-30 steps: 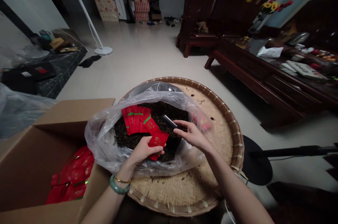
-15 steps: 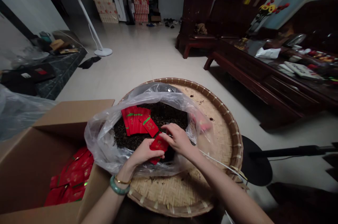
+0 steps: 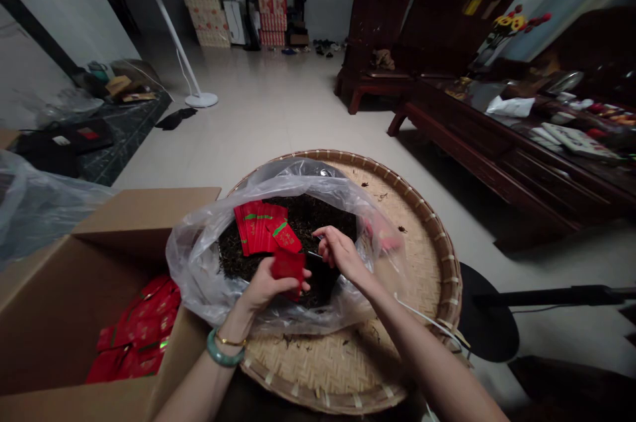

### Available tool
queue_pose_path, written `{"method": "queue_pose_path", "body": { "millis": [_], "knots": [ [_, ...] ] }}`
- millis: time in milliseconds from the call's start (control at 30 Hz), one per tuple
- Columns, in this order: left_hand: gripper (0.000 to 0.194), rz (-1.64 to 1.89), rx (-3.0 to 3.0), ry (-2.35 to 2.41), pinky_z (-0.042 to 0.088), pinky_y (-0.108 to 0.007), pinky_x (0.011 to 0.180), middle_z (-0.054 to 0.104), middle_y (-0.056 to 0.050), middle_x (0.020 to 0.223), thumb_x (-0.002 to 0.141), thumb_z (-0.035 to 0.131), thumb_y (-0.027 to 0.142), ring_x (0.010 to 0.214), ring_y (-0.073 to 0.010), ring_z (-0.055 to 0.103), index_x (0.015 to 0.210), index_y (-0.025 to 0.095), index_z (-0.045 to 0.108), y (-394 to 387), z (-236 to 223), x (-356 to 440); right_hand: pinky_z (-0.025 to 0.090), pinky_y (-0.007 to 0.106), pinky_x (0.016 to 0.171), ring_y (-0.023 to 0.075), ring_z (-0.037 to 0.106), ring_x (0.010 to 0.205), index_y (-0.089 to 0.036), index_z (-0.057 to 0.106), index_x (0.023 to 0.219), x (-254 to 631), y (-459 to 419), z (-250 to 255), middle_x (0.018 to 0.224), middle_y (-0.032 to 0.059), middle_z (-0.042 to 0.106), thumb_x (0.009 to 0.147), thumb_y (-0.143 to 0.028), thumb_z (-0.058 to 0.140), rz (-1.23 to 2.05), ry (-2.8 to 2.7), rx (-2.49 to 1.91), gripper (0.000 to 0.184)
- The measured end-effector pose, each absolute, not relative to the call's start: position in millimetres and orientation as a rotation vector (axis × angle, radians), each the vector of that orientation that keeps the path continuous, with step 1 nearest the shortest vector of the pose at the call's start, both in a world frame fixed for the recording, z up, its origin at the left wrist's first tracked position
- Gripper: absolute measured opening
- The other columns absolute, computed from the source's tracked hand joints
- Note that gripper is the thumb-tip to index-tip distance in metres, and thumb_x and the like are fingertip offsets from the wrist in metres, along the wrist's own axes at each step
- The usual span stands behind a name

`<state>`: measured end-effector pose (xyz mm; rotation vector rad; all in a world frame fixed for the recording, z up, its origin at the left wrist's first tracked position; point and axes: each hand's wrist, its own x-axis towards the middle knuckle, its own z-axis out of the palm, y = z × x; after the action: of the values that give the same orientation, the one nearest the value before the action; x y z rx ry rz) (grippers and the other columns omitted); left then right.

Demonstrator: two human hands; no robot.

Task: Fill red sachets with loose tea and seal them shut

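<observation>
My left hand [image 3: 265,286] grips a small red packet [image 3: 288,265] between thumb and fingers, over a clear plastic bag [image 3: 193,276]. Dark dried tea leaves [image 3: 318,210] fill the open bag. To the right, my right hand [image 3: 340,253] is apart from the packet, its fingers curled round a thin, shiny tool [image 3: 314,254]; the kind is too small to make out. A fanned row of red packets with green bands [image 3: 261,226] lies on the leaves, just beyond my left hand. The bag rests on a round woven bamboo tray [image 3: 422,256].
At the left stands an open cardboard box [image 3: 149,210] with several red packets [image 3: 136,332] inside. A black round base with a pole [image 3: 489,313] is right of the tray. Farther off are a white standing fan [image 3: 201,99] and a dark wooden table [image 3: 497,150].
My right hand has drawn away from the packet to the right. My left hand has shifted slightly left and tilted the packet. The camera view has moved a little.
</observation>
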<state>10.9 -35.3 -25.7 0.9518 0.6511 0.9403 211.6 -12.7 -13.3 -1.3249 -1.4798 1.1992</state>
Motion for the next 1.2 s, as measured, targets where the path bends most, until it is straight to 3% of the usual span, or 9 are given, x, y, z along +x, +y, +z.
{"method": "queue_pose_path", "body": {
  "millis": [100, 233, 400, 533, 667, 767, 900, 1033, 1200],
  "knots": [
    [0.063, 1.455, 0.806, 0.402, 0.048, -0.019, 0.049, 0.072, 0.005, 0.099, 0.052, 0.075, 0.067, 0.060, -0.0131, 0.064, 0.108, 0.044, 0.061, -30, -15, -9, 0.041, 0.024, 0.050, 0.0135, 0.054, 0.057, -0.019, 0.058, 0.096, 212, -9, -17, 0.066, -0.0004, 0.056, 0.094, -0.049, 0.027, 1.147, -1.531, -1.395, 0.044],
    [0.099, 1.479, 0.795, 0.393, 0.052, -0.024, 0.050, 0.065, -0.004, 0.119, 0.035, 0.081, 0.067, 0.071, -0.0198, 0.067, 0.126, 0.042, 0.050, -22, -1, -11, 0.044, 0.033, 0.077, 0.0206, 0.055, 0.087, -0.018, 0.061, 0.101, 196, -7, -22, 0.089, 0.0069, 0.066, 0.091, -0.036, 0.048, 0.735, -2.018, -1.495, 0.024],
    [0.053, 1.376, 0.860, 0.536, 0.054, -0.026, 0.054, 0.070, -0.008, 0.099, 0.057, 0.084, 0.042, 0.075, -0.0210, 0.066, 0.104, 0.027, 0.066, -17, -12, 6, 0.044, 0.040, 0.082, 0.0291, 0.049, 0.098, -0.009, 0.046, 0.129, 163, 4, -29, 0.107, 0.0174, 0.062, 0.080, -0.035, 0.067, 0.378, -2.282, -1.654, 0.060],
    [0.032, 1.576, 0.864, 0.790, 0.051, -0.023, 0.051, 0.068, -0.004, 0.084, 0.069, 0.076, 0.034, 0.067, -0.0160, 0.063, 0.096, 0.022, 0.064, -13, -25, 7, 0.044, 0.034, 0.080, 0.0248, 0.050, 0.095, -0.014, 0.053, 0.121, 155, 14, -34, 0.102, 0.0107, 0.065, 0.078, -0.019, 0.067, 0.467, -2.233, -1.643, 0.045],
    [0.044, 1.856, 1.206, 1.237, 0.053, -0.028, 0.073, 0.062, -0.008, 0.112, 0.070, 0.075, 0.029, 0.096, -0.0196, 0.061, 0.110, 0.022, 0.060, -13, -26, 8, 0.042, 0.028, 0.077, 0.0186, 0.051, 0.087, -0.018, 0.066, 0.092, 174, 11, -25, 0.088, 0.0050, 0.064, 0.084, -0.015, 0.060, 0.567, -2.218, -1.518, 0.011],
    [0.052, 1.655, 1.625, 1.399, 0.048, -0.036, 0.091, 0.063, -0.008, 0.114, 0.062, 0.080, 0.028, 0.107, -0.0246, 0.056, 0.111, 0.022, 0.064, -18, -21, 14, 0.042, 0.028, 0.073, 0.0183, 0.050, 0.085, -0.019, 0.068, 0.086, 195, 0, -6, 0.086, 0.0056, 0.060, 0.084, -0.014, 0.058, 0.506, -2.298, -1.380, 0.011],
    [0.017, 1.248, 1.582, 1.349, 0.053, -0.031, 0.072, 0.072, -0.005, 0.077, 0.071, 0.072, 0.032, 0.070, -0.0200, 0.065, 0.082, 0.021, 0.074, -26, -22, 27, 0.047, 0.031, 0.077, 0.0193, 0.053, 0.089, -0.019, 0.065, 0.099, 214, -14, 14, 0.093, 0.0074, 0.059, 0.085, -0.015, 0.058, 0.453, -2.102, -1.276, 0.017],
    [0.025, 1.364, 1.241, 1.433, 0.053, -0.026, 0.060, 0.071, -0.003, 0.068, 0.062, 0.076, 0.037, 0.059, -0.0176, 0.063, 0.074, 0.016, 0.073, -29, -26, 35, 0.050, 0.033, 0.080, 0.0203, 0.059, 0.094, -0.022, 0.052, 0.125, 217, -24, 11, 0.105, 0.0090, 0.060, 0.085, -0.023, 0.059, 0.465, -1.721, -1.313, 0.040],
    [0.031, 1.401, 1.085, 1.418, 0.053, -0.025, 0.058, 0.070, -0.003, 0.067, 0.059, 0.077, 0.039, 0.056, -0.0152, 0.062, 0.075, 0.013, 0.071, -29, -23, 39, 0.048, 0.037, 0.090, 0.0219, 0.058, 0.103, -0.020, 0.050, 0.131, 204, -36, 1, 0.114, 0.0120, 0.063, 0.091, -0.021, 0.049, 0.292, -1.742, -1.239, 0.039]
  ]
}}
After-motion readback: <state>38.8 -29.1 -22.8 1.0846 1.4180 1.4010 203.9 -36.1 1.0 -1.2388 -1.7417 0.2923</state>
